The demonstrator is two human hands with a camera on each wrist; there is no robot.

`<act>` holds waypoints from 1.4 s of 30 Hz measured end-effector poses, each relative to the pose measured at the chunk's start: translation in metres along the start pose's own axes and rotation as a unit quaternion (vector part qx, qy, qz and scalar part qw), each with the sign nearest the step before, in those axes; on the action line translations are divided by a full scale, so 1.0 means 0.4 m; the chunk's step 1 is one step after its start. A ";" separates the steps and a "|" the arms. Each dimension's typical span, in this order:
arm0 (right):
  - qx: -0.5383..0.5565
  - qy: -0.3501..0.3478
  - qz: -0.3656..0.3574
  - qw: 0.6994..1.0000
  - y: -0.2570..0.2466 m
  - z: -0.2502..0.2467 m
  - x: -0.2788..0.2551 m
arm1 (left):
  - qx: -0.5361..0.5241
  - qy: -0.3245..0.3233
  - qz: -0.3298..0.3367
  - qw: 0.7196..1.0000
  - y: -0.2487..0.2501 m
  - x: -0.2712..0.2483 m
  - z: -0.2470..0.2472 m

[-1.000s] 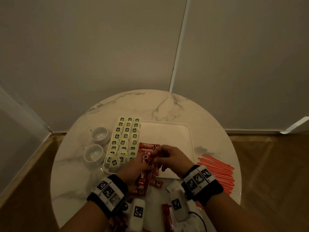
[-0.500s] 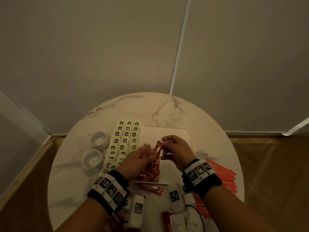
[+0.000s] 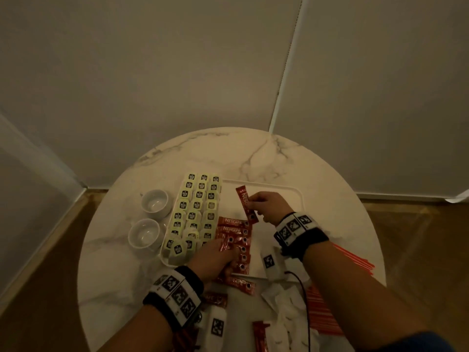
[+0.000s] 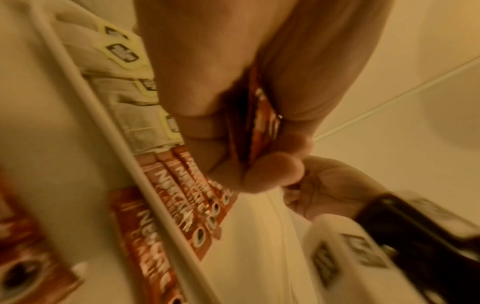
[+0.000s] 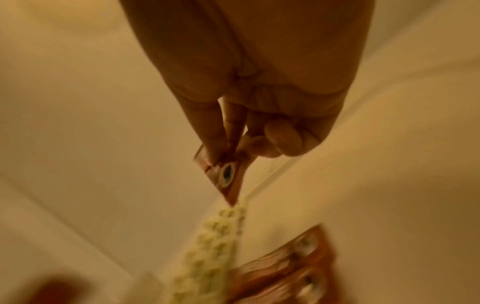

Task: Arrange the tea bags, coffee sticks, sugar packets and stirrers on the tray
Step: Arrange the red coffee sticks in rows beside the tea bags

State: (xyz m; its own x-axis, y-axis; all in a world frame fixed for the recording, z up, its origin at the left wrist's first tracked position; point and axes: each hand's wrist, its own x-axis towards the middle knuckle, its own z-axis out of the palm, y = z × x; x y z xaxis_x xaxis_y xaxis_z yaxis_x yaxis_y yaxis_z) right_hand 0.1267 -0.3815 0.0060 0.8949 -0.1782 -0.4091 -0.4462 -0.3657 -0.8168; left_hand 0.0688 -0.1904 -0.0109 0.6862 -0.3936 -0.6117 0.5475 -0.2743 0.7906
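Note:
A white tray (image 3: 301, 199) sits mid-table. Rows of pale green tea bags (image 3: 198, 207) fill its left part, and a column of red coffee sticks (image 3: 234, 237) lies beside them. My right hand (image 3: 253, 202) pinches one coffee stick (image 3: 245, 204) above the tray's far half; the right wrist view shows thumb and fingers on that stick (image 5: 226, 174). My left hand (image 3: 227, 250) is at the near end of the column and grips a small bunch of sticks (image 4: 265, 123). Red stirrers (image 3: 355, 260) lie right of the tray, white sugar packets (image 3: 284, 301) in front.
Two white cups (image 3: 154, 201) (image 3: 143, 233) stand left of the tray. More loose coffee sticks (image 3: 241, 283) lie at the near table edge. The round marble table (image 3: 228, 153) stands against a wall corner. The tray's right half is bare.
My right hand has pulled one stick away from the left hand's bunch and carried it farther over the tray. My left hand has dropped to the column of laid sticks.

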 end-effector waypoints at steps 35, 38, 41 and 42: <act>-0.298 -0.077 -0.092 0.947 0.082 0.085 0.189 | -0.046 -0.052 -0.036 0.997 -0.021 0.024 -0.014; -0.294 -0.078 -0.093 0.948 0.080 0.084 0.188 | -0.047 -0.049 -0.042 0.997 -0.019 0.023 -0.013; -0.278 -0.061 -0.096 0.954 0.079 0.082 0.185 | -0.055 -0.044 -0.046 0.996 -0.013 0.022 -0.011; -0.263 -0.049 -0.097 0.959 0.077 0.079 0.182 | -0.067 -0.040 -0.047 0.996 -0.010 0.022 -0.010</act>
State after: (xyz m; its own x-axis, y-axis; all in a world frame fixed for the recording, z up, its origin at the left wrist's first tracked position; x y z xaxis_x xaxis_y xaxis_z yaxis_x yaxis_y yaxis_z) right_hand 0.1780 -0.3768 -0.0619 0.9448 0.0167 -0.3274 -0.1846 -0.7981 -0.5735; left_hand 0.0746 -0.1890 -0.0194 0.5916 -0.4421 -0.6743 0.6697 -0.1961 0.7162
